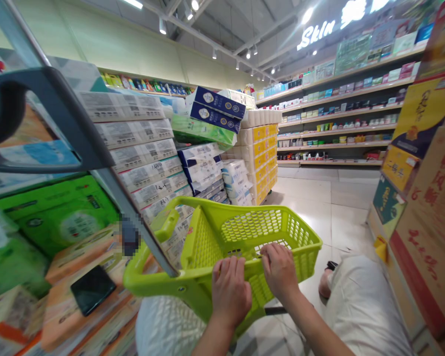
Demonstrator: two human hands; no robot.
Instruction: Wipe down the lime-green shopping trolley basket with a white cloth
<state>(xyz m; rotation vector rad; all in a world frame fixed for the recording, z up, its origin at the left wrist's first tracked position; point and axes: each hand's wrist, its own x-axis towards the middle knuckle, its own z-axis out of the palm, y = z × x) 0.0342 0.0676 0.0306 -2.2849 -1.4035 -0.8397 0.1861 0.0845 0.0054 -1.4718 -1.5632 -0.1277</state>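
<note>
A lime-green plastic shopping cart (252,210) with perforated basket walls stands right in front of me. My left hand (232,287) curls its fingers over the near rim of the basket. Farther right along the same rim, my right hand (280,269) has its fingers hooked over the edge. The undersides of both grips and the thumbs are partly hidden. From the cart's left end a metal pole with a dark grey handle (70,118) rises toward the upper left, away from both hands.
Stacked tissue packs (141,133) stand close on the left. A black phone (92,290) lies on orange packs (63,316). Piled cartons (430,207) line the right side. Pale floor tiles (311,198) run toward product shelves (341,123). My bent leg (363,301) is beside the cart.
</note>
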